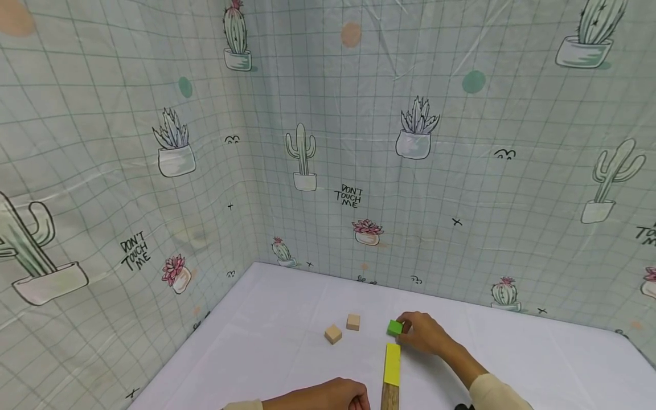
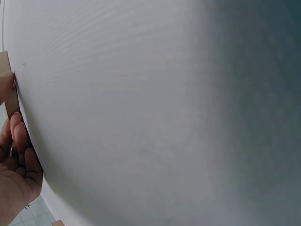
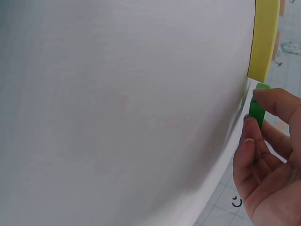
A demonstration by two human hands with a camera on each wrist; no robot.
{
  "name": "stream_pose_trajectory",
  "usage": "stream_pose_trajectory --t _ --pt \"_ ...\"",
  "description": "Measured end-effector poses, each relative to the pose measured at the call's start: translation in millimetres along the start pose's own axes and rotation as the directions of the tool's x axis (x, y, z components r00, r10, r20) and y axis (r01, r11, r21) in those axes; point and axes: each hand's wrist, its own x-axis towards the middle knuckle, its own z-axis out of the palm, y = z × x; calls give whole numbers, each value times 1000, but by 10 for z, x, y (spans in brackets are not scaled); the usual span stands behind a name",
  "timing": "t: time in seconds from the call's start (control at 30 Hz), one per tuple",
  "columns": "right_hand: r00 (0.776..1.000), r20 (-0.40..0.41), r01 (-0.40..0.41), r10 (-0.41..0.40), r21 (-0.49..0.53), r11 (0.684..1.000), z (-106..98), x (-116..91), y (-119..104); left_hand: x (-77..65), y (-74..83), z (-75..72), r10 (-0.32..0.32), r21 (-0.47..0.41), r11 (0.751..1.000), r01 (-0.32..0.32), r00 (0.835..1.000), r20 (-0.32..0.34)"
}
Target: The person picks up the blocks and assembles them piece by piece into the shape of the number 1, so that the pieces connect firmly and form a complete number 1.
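Note:
In the head view my right hand (image 1: 422,333) pinches a small green block (image 1: 394,328) between thumb and fingers. The right wrist view shows the green block (image 3: 257,110) just past the end of a yellow block (image 3: 263,42). The yellow block (image 1: 392,364) lies lengthwise on the table, end to end with a brown wooden block (image 1: 390,397) that runs out of the frame. My left hand (image 1: 344,394), at the bottom edge, has curled fingers. In the left wrist view its thumb and fingertips grip the brown wooden block (image 2: 12,101).
Two small plain wooden cubes, one nearer (image 1: 333,334) and one farther (image 1: 353,322), sit left of the green block on the white table (image 1: 287,307). A dark round object (image 1: 463,406) shows at the bottom edge. Cactus-print cloth (image 1: 328,114) walls the back and left.

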Motion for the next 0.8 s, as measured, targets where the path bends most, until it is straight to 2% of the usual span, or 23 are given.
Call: stream_pose_trajectory --t 0.2,0.57,0.8 --pt "1000 -1 25 -25 5 1000 -29 -34 20 -9 6 21 18 -20 1000 -19 1000 -25" --pt "998 26 48 -49 12 999 -45 -51 57 -36 23 23 47 -4 999 -47 998 -40" --pt "996 54 77 -77 11 997 -71 -75 96 -39 26 26 36 -7 999 -37 998 -44"
